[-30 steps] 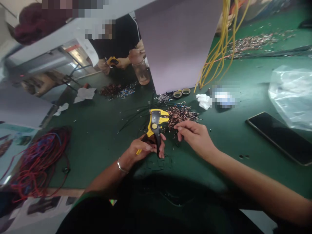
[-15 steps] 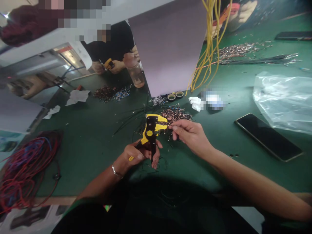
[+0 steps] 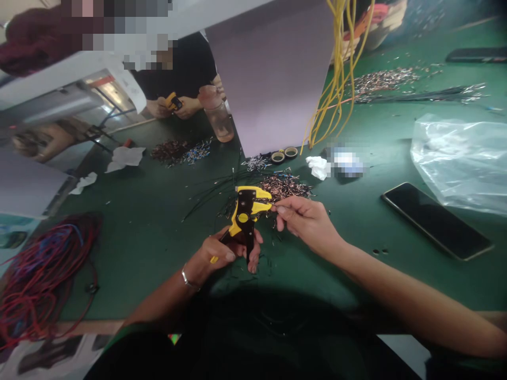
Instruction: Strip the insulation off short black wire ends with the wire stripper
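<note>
My left hand (image 3: 233, 250) is wrapped round the handles of a yellow and black wire stripper (image 3: 244, 211), whose jaws point right. Just right of the jaws, my right hand (image 3: 295, 214) pinches something small and thin, probably a short dark wire, with its far end at the jaws. Behind both hands lies a pile of short wire pieces (image 3: 287, 186) with copper-coloured and black parts. Long thin black wires (image 3: 206, 192) stretch leftward from behind the tool. Small dark scraps lie on the green table (image 3: 150, 253) below the tool.
A phone (image 3: 438, 220) and a clear plastic bag (image 3: 459, 158) lie at the right. Red and blue cables (image 3: 51, 269) are heaped at the left. Yellow wires (image 3: 336, 79) hang by a grey panel (image 3: 273, 79). Tape rolls (image 3: 284, 154) and a bottle (image 3: 219, 119) stand behind; other people's hands work beyond.
Both my hands and the wire stripper stay almost in place. Across the table, another person's hands have come together round a yellow tool.
</note>
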A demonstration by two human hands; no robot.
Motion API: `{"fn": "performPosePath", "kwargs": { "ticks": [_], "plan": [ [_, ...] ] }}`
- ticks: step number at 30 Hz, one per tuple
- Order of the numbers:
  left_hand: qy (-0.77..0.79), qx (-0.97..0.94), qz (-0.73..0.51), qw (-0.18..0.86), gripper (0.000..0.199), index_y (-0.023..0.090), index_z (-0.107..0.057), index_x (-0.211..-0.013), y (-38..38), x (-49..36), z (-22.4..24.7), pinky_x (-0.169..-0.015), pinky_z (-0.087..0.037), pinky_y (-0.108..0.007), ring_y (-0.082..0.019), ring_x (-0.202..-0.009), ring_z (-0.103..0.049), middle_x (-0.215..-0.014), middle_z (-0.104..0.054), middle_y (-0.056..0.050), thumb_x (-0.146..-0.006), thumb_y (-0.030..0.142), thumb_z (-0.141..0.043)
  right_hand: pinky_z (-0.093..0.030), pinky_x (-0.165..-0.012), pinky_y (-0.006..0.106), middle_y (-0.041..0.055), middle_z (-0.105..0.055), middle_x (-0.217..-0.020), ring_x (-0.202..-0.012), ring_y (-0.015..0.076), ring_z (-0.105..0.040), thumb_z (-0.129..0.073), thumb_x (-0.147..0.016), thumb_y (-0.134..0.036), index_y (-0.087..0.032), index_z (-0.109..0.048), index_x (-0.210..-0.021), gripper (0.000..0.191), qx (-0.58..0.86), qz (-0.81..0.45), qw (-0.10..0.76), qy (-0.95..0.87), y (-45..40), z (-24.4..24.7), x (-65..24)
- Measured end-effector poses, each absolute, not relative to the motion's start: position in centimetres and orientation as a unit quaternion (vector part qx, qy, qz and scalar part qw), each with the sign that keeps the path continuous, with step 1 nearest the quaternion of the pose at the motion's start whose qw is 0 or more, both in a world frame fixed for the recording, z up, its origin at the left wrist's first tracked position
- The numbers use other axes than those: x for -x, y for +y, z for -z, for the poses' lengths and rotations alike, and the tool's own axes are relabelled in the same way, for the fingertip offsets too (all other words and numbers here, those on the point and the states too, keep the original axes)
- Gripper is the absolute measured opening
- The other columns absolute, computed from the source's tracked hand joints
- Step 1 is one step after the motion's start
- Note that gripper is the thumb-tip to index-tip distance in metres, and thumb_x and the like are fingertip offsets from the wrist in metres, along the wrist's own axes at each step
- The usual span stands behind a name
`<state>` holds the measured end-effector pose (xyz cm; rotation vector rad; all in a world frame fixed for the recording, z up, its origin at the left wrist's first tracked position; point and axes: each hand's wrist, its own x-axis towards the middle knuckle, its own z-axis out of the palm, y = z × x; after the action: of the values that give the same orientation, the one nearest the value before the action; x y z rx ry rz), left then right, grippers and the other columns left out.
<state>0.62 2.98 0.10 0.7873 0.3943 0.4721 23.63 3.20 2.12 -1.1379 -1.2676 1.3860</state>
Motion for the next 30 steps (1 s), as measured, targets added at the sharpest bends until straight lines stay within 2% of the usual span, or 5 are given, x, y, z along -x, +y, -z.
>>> {"fn": "performPosePath", "kwargs": {
  "ticks": [8, 30],
  "plan": [
    [0.212, -0.381, -0.229, 0.87, 0.05, 0.009, -0.067, -0.102, 2.7, -0.8, -0.2, -0.064, -0.053, -0.039, -0.023, -0.064, -0.064, -0.075, -0.067, -0.009, -0.054, 0.023, -0.072, -0.03, -0.043, 0.026, -0.0011, -0.062, -0.056, -0.044, 0.008, -0.038, -0.058, -0.083, -0.03, -0.018, -0.066, -0.083, 0.015, 0.457, -0.572, 0.456, -0.505, 3.2, -1.9, -23.5],
    [0.245, -0.391, -0.282, 0.841, 0.028, 0.009, -0.065, -0.087, 1.9, -1.1, -0.3, -0.048, -0.051, -0.029, -0.013, -0.047, -0.056, -0.064, -0.061, -0.003, -0.067, 0.024, -0.076, -0.029, -0.043, 0.026, -0.0011, -0.063, -0.056, -0.043, 0.0076, -0.039, -0.06, -0.081, -0.031, -0.017, -0.068, -0.083, 0.016, 0.458, -0.578, 0.458, -0.497, 3.4, -2.0, -23.6]
  ]
}}
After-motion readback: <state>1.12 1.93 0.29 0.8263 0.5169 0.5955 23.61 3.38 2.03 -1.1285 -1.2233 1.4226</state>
